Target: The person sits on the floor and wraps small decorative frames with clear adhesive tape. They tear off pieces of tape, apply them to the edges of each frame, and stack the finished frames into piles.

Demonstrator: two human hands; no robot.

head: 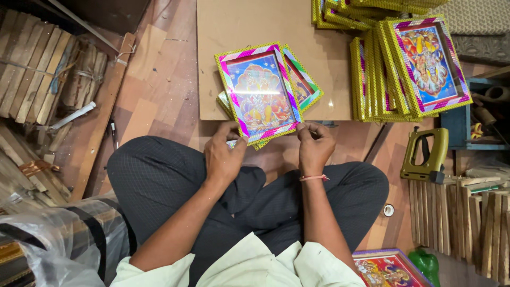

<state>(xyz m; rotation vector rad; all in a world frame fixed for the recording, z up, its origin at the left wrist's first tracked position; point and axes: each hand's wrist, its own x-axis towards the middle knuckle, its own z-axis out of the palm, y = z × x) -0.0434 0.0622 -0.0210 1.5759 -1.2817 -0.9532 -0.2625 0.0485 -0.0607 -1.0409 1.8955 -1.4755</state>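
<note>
i see the framed picture (260, 93) lying face up at the near edge of the low wooden board (228, 32), its glass catching a bright streak of light, its border striped pink and silver with a yellow patterned rim. it rests on top of a few more frames (304, 85) fanned out beneath it, one green-edged corner sticking out to the right. my left hand (223, 157) is at the frame's lower left corner, fingers curled around something small and pale that i cannot make out, thumb touching the frame's bottom edge. my right hand (314, 146) is clenched loosely at the lower right corner, fingertips pinched against the frame's edge; a thin pink thread circles that wrist. both hands sit just above my crossed legs in dark trousers. farther right on the board, a stack of frames (409, 69) leans together in a row, the front one showing a colourful print. an olive staple gun (425, 154) lies on the floor near my right knee, beside upright wooden strips (467, 218). bundles of wooden slats (48, 69) lie well off to the left.
</note>
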